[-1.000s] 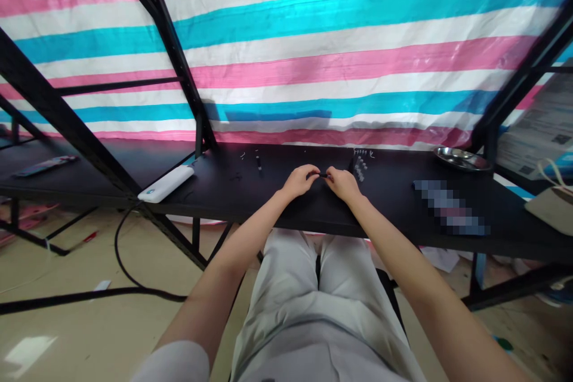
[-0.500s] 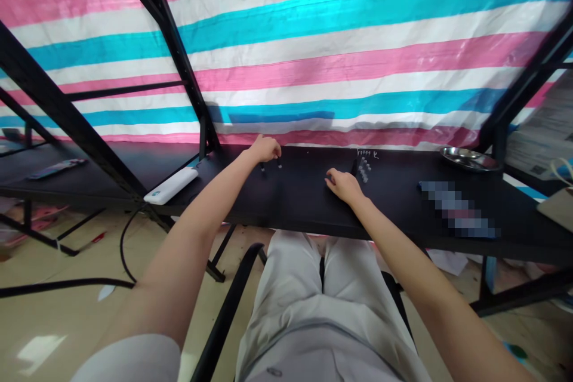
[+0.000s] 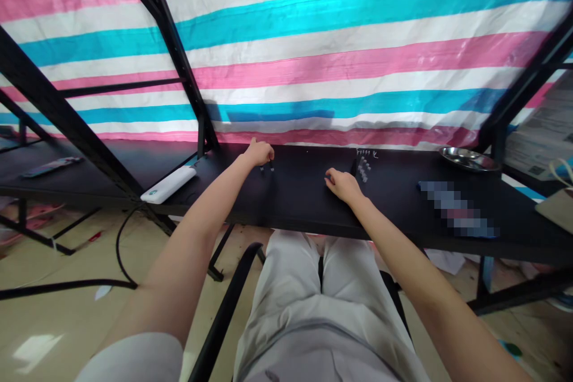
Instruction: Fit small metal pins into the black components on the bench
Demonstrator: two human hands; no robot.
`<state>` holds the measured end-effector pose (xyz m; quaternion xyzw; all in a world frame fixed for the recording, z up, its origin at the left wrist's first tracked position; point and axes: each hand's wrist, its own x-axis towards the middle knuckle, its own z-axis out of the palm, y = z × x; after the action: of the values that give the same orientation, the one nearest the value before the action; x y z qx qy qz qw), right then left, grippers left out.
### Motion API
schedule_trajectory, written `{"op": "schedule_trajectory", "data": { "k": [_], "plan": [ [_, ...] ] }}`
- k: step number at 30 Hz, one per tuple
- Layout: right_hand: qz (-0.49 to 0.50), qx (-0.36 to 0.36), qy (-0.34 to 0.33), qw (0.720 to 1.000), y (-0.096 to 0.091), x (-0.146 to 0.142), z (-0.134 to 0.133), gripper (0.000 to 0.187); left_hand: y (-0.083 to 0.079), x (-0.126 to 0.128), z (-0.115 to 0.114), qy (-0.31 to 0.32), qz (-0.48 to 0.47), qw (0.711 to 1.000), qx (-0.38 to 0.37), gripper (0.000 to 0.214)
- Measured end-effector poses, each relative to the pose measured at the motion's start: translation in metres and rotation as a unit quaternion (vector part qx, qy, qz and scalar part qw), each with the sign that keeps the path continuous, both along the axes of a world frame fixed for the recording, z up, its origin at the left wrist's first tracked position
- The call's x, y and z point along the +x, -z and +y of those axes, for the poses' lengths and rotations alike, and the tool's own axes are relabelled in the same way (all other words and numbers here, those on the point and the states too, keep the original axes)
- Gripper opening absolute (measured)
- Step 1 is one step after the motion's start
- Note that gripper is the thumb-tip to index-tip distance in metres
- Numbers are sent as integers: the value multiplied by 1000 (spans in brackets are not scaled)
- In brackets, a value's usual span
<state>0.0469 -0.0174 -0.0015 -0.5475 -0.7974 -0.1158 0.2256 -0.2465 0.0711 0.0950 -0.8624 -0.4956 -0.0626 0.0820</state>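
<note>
Above the far left part of the black table (image 3: 295, 191), my left hand (image 3: 260, 152) pinches a small dark stick with a pale tip (image 3: 271, 166), which points down. Just left of it stands a similar small piece (image 3: 262, 168), partly under the hand. My right hand (image 3: 344, 185) rests on the table with its fingers curled; whatever they may hold is hidden. Beyond its knuckles are a dark upright block (image 3: 354, 166) and a group of several small clear pieces (image 3: 363, 169). Behind these lies a row of small whitish bits (image 3: 366, 153).
A white power bank (image 3: 169, 185) lies at the left beside the black metal frame (image 3: 170, 48). To the right are a shiny metal dish (image 3: 469, 159) and a blurred-out flat item (image 3: 456, 209). A striped plastic sheet (image 3: 340, 71) hangs behind the table.
My left hand has shifted slightly left, bringing the dark stick closer to the similar piece beside it. My right hand stays where it was.
</note>
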Motion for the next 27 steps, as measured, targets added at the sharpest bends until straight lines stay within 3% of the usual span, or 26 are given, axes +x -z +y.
{"op": "schedule_trajectory", "data": {
  "k": [18,27],
  "plan": [
    [2,-1,-1,1000,0,0,0,20,-2,-6,-3,-26,10,1000,-8,19],
    [1,-4,2,1000,0,0,1,19,-6,-3,-7,-54,60,996,-36,32]
  ]
}}
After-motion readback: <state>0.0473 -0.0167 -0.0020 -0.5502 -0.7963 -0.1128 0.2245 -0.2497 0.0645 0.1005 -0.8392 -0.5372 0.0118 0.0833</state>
